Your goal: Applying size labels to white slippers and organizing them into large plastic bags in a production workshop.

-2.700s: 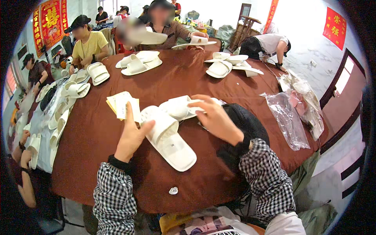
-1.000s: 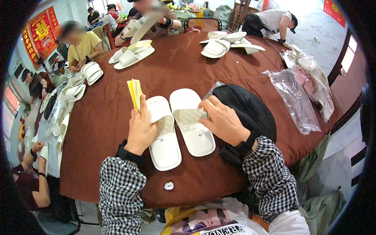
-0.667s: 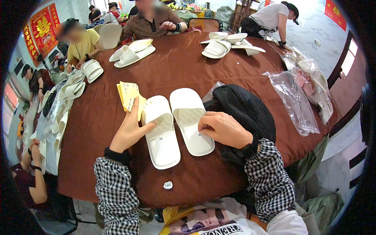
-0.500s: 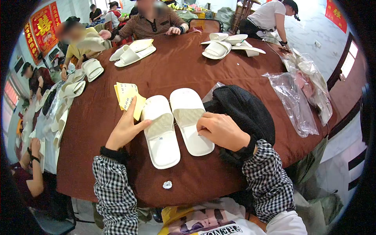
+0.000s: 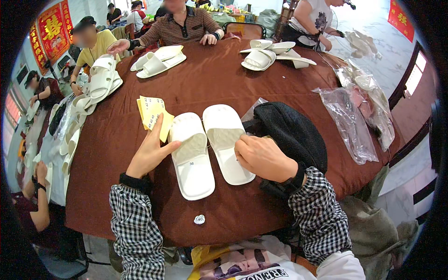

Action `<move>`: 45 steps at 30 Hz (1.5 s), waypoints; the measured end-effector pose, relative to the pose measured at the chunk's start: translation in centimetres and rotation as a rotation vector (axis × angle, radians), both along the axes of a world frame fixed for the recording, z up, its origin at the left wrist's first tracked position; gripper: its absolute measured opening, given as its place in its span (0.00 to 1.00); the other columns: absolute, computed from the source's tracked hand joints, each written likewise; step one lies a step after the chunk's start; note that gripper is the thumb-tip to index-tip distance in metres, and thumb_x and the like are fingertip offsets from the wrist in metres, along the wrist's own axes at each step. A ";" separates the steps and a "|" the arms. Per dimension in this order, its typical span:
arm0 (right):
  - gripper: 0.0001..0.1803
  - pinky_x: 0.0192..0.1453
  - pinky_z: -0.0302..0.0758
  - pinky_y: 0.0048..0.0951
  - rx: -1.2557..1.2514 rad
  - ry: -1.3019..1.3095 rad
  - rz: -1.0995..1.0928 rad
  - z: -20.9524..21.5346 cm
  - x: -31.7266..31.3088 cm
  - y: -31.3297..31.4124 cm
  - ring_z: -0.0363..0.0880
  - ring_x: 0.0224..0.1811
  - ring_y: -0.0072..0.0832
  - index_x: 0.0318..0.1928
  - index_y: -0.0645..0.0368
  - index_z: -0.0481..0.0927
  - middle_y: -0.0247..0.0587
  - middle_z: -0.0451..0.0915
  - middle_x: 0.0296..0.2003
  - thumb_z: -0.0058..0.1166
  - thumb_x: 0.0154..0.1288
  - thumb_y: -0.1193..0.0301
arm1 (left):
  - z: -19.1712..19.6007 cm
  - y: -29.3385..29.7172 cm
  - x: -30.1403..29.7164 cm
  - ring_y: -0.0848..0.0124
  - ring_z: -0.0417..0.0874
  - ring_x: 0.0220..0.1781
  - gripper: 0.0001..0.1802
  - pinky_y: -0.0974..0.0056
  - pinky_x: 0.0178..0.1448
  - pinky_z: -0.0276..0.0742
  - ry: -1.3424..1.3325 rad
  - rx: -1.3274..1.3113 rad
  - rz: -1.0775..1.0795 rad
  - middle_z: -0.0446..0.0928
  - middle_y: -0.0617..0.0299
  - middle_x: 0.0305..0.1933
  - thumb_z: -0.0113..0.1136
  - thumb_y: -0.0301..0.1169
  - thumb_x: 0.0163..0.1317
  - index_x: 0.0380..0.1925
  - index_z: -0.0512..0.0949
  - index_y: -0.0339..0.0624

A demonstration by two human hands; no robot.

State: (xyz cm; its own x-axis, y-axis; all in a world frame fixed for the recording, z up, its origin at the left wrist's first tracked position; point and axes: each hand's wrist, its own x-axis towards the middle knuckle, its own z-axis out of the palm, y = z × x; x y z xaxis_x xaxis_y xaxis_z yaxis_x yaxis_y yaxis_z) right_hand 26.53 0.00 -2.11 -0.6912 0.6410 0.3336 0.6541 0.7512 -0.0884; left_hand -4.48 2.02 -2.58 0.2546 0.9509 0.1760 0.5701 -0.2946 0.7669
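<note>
Two white slide slippers lie side by side on the round brown table [image 5: 219, 88] in front of me. My left hand [image 5: 150, 151] rests open by the strap of the left slipper [image 5: 191, 156], fingers over a stack of yellow label sheets [image 5: 151, 112]. My right hand [image 5: 261, 156] lies on the right slipper [image 5: 228, 140], fingertips at its strap edge; whether it pinches something is hidden. A small round white sticker [image 5: 199, 219] sits near the table's front edge.
A black mesh bag [image 5: 291, 133] lies right of the slippers, with clear plastic bags [image 5: 352, 121] beyond it. More white slippers lie at the back [image 5: 158, 60] and back right [image 5: 268, 53], and stacked at left [image 5: 95, 86]. Several people sit around the table.
The yellow sheets went from raised in my left hand to lying on the table. Both slippers now lie flat side by side, and my right hand stays on the right one.
</note>
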 end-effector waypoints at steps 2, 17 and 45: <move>0.07 0.36 0.75 0.38 -0.006 -0.003 0.001 0.0 0.0 0.1 0.79 0.33 0.39 0.33 0.62 0.72 0.43 0.75 0.31 0.51 0.64 0.70 | 0.0 0.0 0.0 0.54 0.53 0.77 0.53 0.60 0.76 0.50 -0.003 -0.002 0.001 0.53 0.34 0.73 0.65 0.39 0.59 0.70 0.42 0.21; 0.07 0.43 0.74 0.40 -0.588 0.197 0.269 3.4 -0.9 -1.2 0.77 0.37 0.47 0.37 0.63 0.71 0.49 0.75 0.34 0.50 0.66 0.71 | -0.6 0.1 -0.5 0.55 0.52 0.77 0.51 0.61 0.77 0.49 0.031 0.037 0.013 0.52 0.35 0.73 0.65 0.38 0.60 0.71 0.44 0.23; 0.11 0.28 0.78 0.42 -0.459 0.031 0.554 0.9 -8.0 -6.6 0.79 0.30 0.47 0.37 0.65 0.69 0.48 0.73 0.34 0.54 0.63 0.70 | -1.1 0.2 -0.4 0.58 0.59 0.73 0.50 0.61 0.74 0.54 0.051 0.091 0.024 0.57 0.37 0.71 0.66 0.40 0.61 0.71 0.46 0.25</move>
State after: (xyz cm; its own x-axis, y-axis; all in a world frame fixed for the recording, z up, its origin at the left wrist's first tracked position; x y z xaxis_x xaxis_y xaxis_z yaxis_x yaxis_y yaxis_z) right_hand 18.51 -6.64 -1.24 -0.9502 0.2789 0.1393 0.1794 0.8546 -0.4873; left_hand -4.84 2.26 -3.66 0.2425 0.9375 0.2497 0.6154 -0.3476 0.7074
